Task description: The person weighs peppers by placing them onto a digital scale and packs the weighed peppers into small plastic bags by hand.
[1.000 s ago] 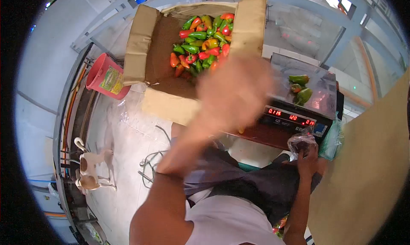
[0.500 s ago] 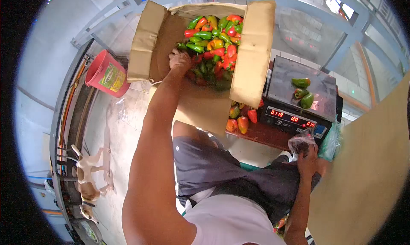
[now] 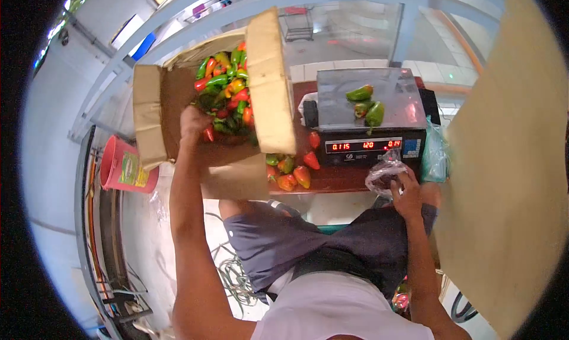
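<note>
My left hand reaches into an open cardboard box of red, green and yellow peppers. It is smeared by motion, and its fingers are partly hidden beside the peppers. My right hand closes on the side of a clear plastic bag, held in front of a digital scale. What the bag holds, if anything, I cannot make out. Three greenish peppers lie on the scale's metal plate, and its red display is lit.
Loose peppers lie on the reddish-brown table between box and scale. A green plastic bag hangs at the scale's right. A pink bucket stands left, a hose lies on the floor, and a tan panel rises at right.
The view has turned, so box and scale appear further left, and the dog at lower left is mostly out of view. My left hand is still inside the box; my right hand keeps the bag.
</note>
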`<state>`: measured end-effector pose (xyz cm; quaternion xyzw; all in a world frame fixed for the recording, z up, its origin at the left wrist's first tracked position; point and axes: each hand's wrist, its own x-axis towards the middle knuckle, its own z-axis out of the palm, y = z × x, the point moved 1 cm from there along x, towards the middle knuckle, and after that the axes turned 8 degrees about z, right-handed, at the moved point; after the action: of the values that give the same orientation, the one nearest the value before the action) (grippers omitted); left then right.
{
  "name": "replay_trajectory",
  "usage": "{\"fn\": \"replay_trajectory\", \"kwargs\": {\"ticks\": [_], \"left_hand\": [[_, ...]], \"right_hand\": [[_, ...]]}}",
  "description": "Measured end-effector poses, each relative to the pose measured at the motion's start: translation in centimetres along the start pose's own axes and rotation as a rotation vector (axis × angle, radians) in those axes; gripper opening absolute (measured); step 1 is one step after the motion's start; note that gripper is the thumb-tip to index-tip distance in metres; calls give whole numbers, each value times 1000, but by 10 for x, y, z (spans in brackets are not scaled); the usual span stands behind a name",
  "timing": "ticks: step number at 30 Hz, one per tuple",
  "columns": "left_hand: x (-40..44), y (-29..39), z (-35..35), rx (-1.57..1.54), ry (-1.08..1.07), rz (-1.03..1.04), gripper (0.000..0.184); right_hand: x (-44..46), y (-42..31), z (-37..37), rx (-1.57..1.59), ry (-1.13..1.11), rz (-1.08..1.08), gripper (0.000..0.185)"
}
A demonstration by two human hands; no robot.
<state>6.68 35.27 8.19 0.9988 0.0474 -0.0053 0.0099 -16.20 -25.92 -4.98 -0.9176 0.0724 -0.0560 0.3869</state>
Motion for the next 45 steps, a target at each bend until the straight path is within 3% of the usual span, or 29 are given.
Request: {"fn": "replay_trajectory", "kwargs": {"ticks": [4,6,8,10,11,14,17,20,23,26,29,32,33,36,39,43,45], "left_hand": [[-80,80,-98,-754,715,304,22],[-143,178,-142,-1137,871,483,26],[-173,247,-143,-1178,761,819,31],[-185,301,-124,-880,556,998,39],[-178,331,-102,-919,529,1017,34],[-114,373,-21,-736,395,832,25],[-52,384,23,-460,365,729,27],[-29,387,27,-636,-176,561,27],[-20,378,43,-1102,-523,452,27],[-38,363,33,-1417,-331,319,26],[-44,334,58,-1889,-185,361,31],[-77,317,81,-2401,-343,213,30],[-95,313,99,-2501,-214,64,29],[-164,308,101,-2611,-370,-172,30],[-185,314,163,-1549,-240,-310,34],[-217,312,190,-1038,371,253,40],[-226,310,204,-887,431,398,38]], "right_hand": [[4,20,13,70,-18,2,41],[5,16,15,149,-97,-15,42],[14,-11,4,308,-195,-93,46],[12,-2,4,531,-575,159,52],[9,5,3,637,-762,293,55],[7,44,26,547,-1029,135,61],[8,33,15,427,-1054,154,56],[11,22,5,429,-1033,180,56],[13,20,5,419,-1030,160,55],[13,20,6,469,-992,161,56],[15,24,10,492,-833,124,56],[18,39,25,554,-690,126,55],[17,42,29,588,-654,140,55],[18,12,3,345,-694,241,51],[15,25,19,341,-679,241,46],[13,9,11,190,-698,183,50],[15,5,10,171,-682,103,51]]}}
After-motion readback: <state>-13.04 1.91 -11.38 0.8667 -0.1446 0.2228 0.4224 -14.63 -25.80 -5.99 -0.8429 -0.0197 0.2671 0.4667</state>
